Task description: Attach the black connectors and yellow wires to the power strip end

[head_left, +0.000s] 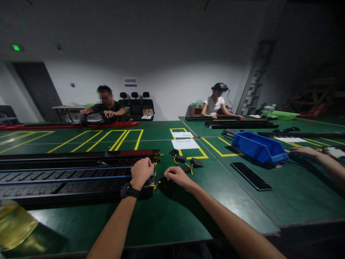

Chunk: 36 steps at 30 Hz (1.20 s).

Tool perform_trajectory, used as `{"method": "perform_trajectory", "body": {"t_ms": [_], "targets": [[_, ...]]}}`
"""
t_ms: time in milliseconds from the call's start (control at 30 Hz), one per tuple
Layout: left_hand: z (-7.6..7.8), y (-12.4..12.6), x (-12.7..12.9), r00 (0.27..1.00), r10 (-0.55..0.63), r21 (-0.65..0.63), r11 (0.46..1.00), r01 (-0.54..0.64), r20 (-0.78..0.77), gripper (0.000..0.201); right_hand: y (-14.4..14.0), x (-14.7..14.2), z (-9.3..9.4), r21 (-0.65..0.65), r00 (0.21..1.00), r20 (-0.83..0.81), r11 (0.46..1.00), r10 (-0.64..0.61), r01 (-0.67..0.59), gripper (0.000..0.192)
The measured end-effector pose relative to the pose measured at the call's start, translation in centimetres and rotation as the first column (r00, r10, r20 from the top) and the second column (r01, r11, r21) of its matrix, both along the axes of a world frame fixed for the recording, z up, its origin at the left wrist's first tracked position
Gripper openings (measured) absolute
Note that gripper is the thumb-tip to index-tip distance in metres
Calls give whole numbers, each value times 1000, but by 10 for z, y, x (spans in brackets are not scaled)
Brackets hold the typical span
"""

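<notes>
Over the R-hand ends of the black power strips, the L hand sits back-up w/ fingers curled down; fingertips are hidden, so can't tell if it grips anything. R hand is just beside, narrow, thumb & index close together nr the yellow leads that stick out of the strip ends; can't tell if there's a wire btwn them. Step in hand looks like handling those lead ends, prob. w/ L steadying; next move would call for a fine fingertip pinch & a still strip. Pose: both forearms come up from the near edge & converge, L wrist (w/ black watch) resting nr the strip, R forearm angled in low over the green counter. Just past the R hand: small black blocks w/ short yellow wires, then paper sheets. Further R, phone lying flat, blue bin behind it, & another person's arm reaching in. Across the way, two co-workers, one L, one R, hands on their own parts.
</notes>
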<state>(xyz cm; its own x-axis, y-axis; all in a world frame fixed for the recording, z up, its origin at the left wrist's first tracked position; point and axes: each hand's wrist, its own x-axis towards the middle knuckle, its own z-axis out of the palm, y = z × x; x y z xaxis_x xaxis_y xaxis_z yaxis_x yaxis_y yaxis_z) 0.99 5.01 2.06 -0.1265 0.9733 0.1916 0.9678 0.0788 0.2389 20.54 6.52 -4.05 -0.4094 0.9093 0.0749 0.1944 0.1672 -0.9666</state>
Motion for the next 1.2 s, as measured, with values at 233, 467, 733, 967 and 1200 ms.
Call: {"method": "perform_trajectory", "body": {"t_ms": [233,467,733,967,1200], "targets": [[0,0,0,1000,0,7,1000,0,2,21,-3,0,2,-8,1000,11,1000,-12,13,11],[0,0,0,1000,-2,9,1000,2,-2,22,-4,0,4,-7,1000,12,1000,-9,9,11],[0,0,0,1000,6,-1,1000,-6,-11,21,-3,-1,5,-1,999,34,1000,-20,20,11],[0,0,0,1000,0,4,1000,0,-13,22,-3,-1,4,11,999,30,1000,-14,14,11],[1,0,0,1000,4,-12,1000,-4,-6,21,-2,-1,3,12,1000,26,1000,-11,11,12]]}}
